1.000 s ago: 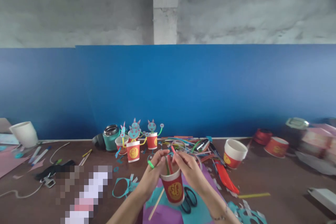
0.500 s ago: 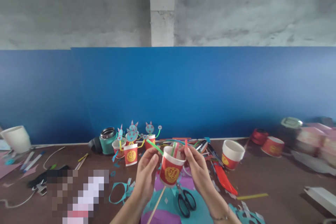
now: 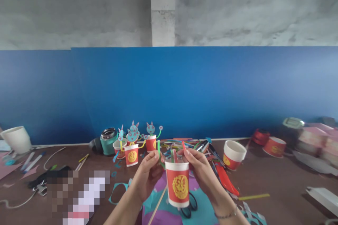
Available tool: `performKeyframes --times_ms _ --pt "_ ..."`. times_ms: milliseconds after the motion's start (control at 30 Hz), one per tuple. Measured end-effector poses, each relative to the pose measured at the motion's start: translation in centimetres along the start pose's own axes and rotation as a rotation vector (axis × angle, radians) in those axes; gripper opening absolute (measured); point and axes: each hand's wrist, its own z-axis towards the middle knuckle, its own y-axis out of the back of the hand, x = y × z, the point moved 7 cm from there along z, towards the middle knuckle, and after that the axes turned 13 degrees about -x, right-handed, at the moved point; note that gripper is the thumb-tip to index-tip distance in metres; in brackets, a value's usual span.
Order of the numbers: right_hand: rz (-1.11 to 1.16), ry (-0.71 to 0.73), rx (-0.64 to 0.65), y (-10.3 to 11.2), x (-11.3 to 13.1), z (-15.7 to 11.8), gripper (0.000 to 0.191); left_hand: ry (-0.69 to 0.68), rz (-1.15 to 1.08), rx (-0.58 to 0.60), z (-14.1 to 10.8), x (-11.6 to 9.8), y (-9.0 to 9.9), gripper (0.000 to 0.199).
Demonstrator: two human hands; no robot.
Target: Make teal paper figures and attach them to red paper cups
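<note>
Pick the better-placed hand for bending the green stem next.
Left hand, likely: it pinches the green stem, while the right hand is at the red stem, on the cup's other side.

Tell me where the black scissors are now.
In the head view, the black scissors lie low, just right of centre, on turquoise paper, partly hidden behind the red cup between the left hand and right hand.

red paper cup (image 3: 177,184) | upright, gold-printed | green stem (image 3: 158,146) upright beside it | red stem (image 3: 183,145) tilted, attachment unclear
</note>
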Motion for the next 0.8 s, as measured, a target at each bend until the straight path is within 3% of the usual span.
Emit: performKeyframes --times_ms 167,300,500,700,800 --pt "-0.042 -0.028 0.133 -0.8 0.5 -0.6 0.032 0.135 0.178 0.029 0.0 0.8 0.2 0.03" --pt "-0.174 0.061 0.189 -1.5 1.6 -1.1 0.034 0.12 0.291 0.043 -0.1 1.1 -0.1 0.033" --pt "-0.24 0.143 0.189 -1.6 1.6 -1.0 0.043 -0.028 0.448 -0.088 0.0 0.6 0.3 0.036" --pt "-0.358 0.172 0.309 -3.1 1.4 -2.0 0.042 -0.372 0.633 -0.17 -0.7 -1.4 -0.3 0.026" --pt "-0.457 0.198 0.329 -3.2 1.4 -2.4 0.041 -0.44 0.69 -0.19 -0.9 -1.5 -0.4 0.021"
